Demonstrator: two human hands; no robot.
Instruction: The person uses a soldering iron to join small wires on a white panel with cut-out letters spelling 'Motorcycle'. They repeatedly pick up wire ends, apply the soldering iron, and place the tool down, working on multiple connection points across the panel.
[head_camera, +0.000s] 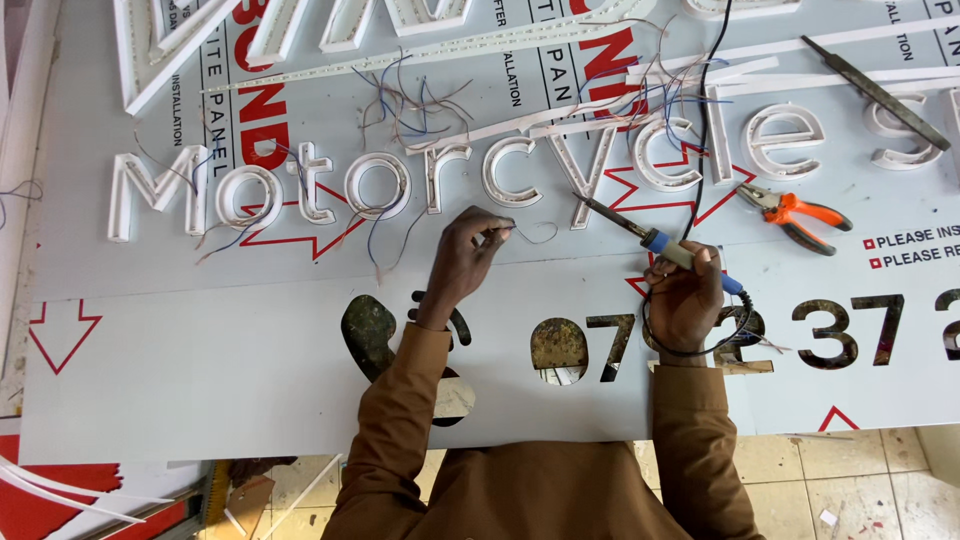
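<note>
A wide pale panel (200, 370) covers the tabletop, red arrows printed on it and dark digit-shaped cutouts (830, 330) along its near strip; beige floor tiles (850, 480) show at the lower right. Across the middle runs a row of white channel letters (400, 185), open side up, thin loose wires (410, 100) trailing from them. Orange-handled pliers (795, 215) lie right of the row, a flat metal file (875, 90) further up. The left hand (462, 260) reaches forward in a brown sleeve, fingers pinched shut on a thin wire (530, 235) just below the letters. The right hand (688, 300) grips a soldering iron (640, 235) by its blue and yellow handle, fingers wrapped closed, tip angled up-left at the foot of one letter, its black cord (705, 110) looping under the hand and running away across the panel.
</note>
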